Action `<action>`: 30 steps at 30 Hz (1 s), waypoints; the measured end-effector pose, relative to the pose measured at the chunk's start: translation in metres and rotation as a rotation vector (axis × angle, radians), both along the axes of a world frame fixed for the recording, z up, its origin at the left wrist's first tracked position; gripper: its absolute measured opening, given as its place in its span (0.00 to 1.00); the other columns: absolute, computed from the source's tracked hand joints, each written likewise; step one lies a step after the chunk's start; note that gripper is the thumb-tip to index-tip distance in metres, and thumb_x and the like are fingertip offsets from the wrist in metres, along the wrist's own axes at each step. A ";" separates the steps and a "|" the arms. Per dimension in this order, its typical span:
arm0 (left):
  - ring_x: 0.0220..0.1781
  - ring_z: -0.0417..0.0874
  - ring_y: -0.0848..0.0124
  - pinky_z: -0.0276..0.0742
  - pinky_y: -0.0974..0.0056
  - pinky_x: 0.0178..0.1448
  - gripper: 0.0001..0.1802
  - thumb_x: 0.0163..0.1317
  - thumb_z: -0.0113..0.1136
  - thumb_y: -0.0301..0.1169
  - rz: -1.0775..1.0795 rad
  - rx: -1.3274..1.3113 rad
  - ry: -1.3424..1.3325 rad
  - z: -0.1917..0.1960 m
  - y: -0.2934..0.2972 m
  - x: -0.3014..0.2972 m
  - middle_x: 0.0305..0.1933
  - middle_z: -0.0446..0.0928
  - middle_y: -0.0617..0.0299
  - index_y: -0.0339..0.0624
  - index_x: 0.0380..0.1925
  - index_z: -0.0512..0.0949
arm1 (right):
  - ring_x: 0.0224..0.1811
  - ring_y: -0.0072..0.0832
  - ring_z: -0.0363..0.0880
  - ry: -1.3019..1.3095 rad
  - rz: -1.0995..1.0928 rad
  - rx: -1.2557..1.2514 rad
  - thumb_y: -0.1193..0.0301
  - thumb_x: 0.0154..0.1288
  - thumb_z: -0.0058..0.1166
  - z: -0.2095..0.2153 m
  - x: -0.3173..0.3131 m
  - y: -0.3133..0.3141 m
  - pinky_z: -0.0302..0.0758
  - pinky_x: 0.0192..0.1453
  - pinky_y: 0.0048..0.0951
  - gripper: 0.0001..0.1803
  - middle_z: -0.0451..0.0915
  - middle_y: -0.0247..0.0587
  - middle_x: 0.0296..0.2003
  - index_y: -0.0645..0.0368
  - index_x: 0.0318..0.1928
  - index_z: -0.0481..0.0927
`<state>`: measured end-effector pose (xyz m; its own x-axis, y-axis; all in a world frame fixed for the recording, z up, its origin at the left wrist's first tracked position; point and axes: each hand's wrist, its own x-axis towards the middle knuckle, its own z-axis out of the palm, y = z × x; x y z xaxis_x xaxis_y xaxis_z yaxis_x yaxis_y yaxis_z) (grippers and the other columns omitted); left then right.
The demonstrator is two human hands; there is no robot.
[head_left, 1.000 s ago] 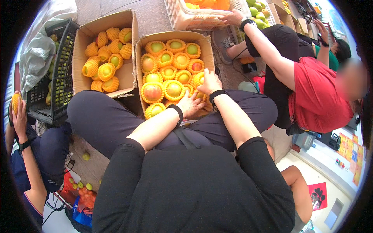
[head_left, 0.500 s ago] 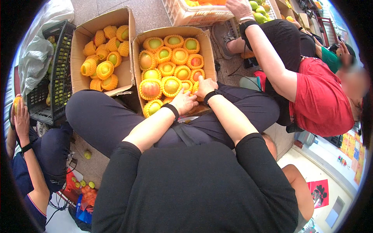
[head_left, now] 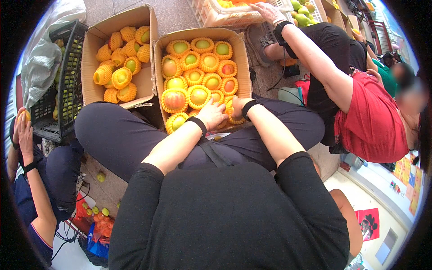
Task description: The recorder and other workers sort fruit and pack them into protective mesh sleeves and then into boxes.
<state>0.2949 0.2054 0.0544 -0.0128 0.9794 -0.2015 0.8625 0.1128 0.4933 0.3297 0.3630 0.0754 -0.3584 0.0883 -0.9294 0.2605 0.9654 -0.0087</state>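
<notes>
A cardboard box [head_left: 247, 74] stands open before my crossed legs, holding rows of round yellow-green and reddish fruit in yellow foam nets. My left hand [head_left: 211, 116] lies over the near edge of these rows, fingers stretched out and touching netted fruit. At the box's near right corner, my right hand [head_left: 239, 105] has its fingers curled against the side of a netted fruit [head_left: 231, 110]; its fingertips are partly hidden. Near my left hand is a larger red-yellow netted fruit [head_left: 175, 100]. The exact kind of fruit is unclear.
Left of my box is a second cardboard box [head_left: 146, 81] of loosely piled netted fruit, then a black crate [head_left: 72, 85] under a grey sheet. A person in red [head_left: 371, 117] reaches to a white crate [head_left: 211, 18]. At left, another person's hands [head_left: 23, 135] hold a fruit.
My right hand has shifted slightly nearer and to the right, along the fruit at the near corner. My left hand stays almost in place. The person in red has moved their hand left.
</notes>
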 end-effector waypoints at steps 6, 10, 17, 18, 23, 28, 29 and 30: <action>0.46 0.71 0.65 0.55 0.50 0.62 0.18 0.54 0.45 0.32 -0.075 -0.036 0.058 0.009 -0.003 -0.005 0.40 0.69 0.61 0.59 0.46 0.73 | 0.45 0.39 0.77 -0.003 0.000 0.046 0.59 0.42 0.63 -0.001 -0.005 0.003 0.73 0.48 0.33 0.28 0.78 0.52 0.40 0.63 0.43 0.74; 0.51 0.70 0.65 0.56 0.51 0.62 0.19 0.54 0.46 0.32 -0.090 0.039 0.011 -0.011 -0.006 0.000 0.44 0.69 0.61 0.55 0.49 0.71 | 0.43 0.38 0.78 0.050 0.011 0.047 0.61 0.38 0.66 -0.018 0.003 0.005 0.74 0.46 0.33 0.25 0.79 0.50 0.38 0.62 0.38 0.78; 0.52 0.71 0.60 0.65 0.59 0.56 0.18 0.52 0.51 0.29 0.007 0.076 -0.241 -0.005 -0.009 -0.013 0.48 0.70 0.55 0.44 0.46 0.70 | 0.44 0.40 0.77 0.105 0.011 -0.014 0.64 0.37 0.68 -0.015 0.003 -0.008 0.74 0.47 0.33 0.27 0.78 0.52 0.39 0.62 0.40 0.77; 0.49 0.72 0.58 0.68 0.60 0.53 0.18 0.51 0.53 0.28 0.100 0.015 -0.461 0.004 -0.010 -0.022 0.45 0.71 0.53 0.43 0.45 0.70 | 0.44 0.41 0.76 0.108 -0.009 -0.020 0.64 0.37 0.68 -0.019 0.004 -0.008 0.73 0.47 0.34 0.27 0.78 0.52 0.39 0.63 0.40 0.76; 0.34 0.80 0.64 0.75 0.66 0.40 0.10 0.52 0.55 0.25 0.824 0.611 -0.741 0.018 -0.007 -0.061 0.31 0.78 0.55 0.38 0.37 0.75 | 0.43 0.41 0.77 0.197 -0.001 0.018 0.59 0.33 0.71 -0.025 0.014 0.010 0.73 0.46 0.35 0.32 0.78 0.51 0.37 0.62 0.39 0.73; 0.37 0.78 0.75 0.74 0.72 0.43 0.09 0.57 0.52 0.22 1.245 0.642 -0.794 -0.009 -0.055 -0.107 0.34 0.77 0.61 0.35 0.38 0.73 | 0.44 0.40 0.76 0.189 0.029 -0.007 0.59 0.33 0.71 -0.024 0.009 0.006 0.73 0.46 0.33 0.32 0.78 0.51 0.37 0.64 0.39 0.73; 0.36 0.78 0.75 0.74 0.73 0.43 0.09 0.56 0.52 0.22 1.313 0.634 -0.794 -0.011 -0.066 -0.112 0.34 0.77 0.61 0.35 0.38 0.73 | 0.45 0.38 0.76 0.151 0.032 0.006 0.58 0.33 0.71 -0.021 0.006 0.006 0.73 0.47 0.32 0.32 0.78 0.50 0.39 0.63 0.40 0.75; 0.36 0.77 0.76 0.74 0.73 0.42 0.09 0.56 0.53 0.23 1.373 0.611 -0.748 -0.013 -0.074 -0.116 0.34 0.77 0.62 0.35 0.38 0.74 | 0.45 0.37 0.76 0.061 0.086 0.042 0.57 0.33 0.71 -0.011 0.000 0.001 0.73 0.47 0.31 0.32 0.78 0.49 0.39 0.63 0.40 0.77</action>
